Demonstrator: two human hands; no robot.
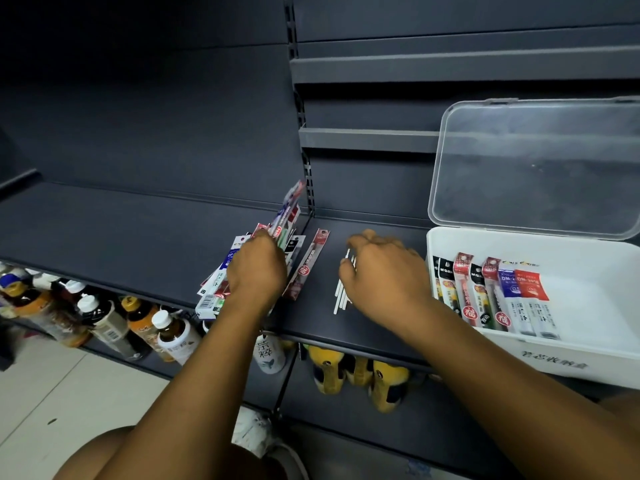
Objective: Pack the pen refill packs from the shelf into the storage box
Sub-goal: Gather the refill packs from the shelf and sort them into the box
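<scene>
Pen refill packs, slim flat plastic sleeves printed in red, blue, white and black, lie in a loose fanned pile on the dark grey metal shelf, near its front edge. The left hand rests on that pile with its fingers curled down into it; several sleeves stand tilted up beyond the knuckles, so it appears to pinch a few. 1 red-and-clear pack lies alone just beside the pile.

The right hand hovers over a small bundle of thin white sticks, fingers bent onto their upper ends; I cannot tell whether it holds them or only touches them.

At the right stands the white plastic storage box, its clear hinged lid raised. About 7 filed packs lean upright in a row against its left end.

Each sleeve looks very light, thin and bendy, with a glossy skin likely to slide against its neighbours. Pinching flat faces near 1 end, a few together and squared up, should keep them from fanning out. Squeezing too hard risks creasing the sleeves.
</scene>
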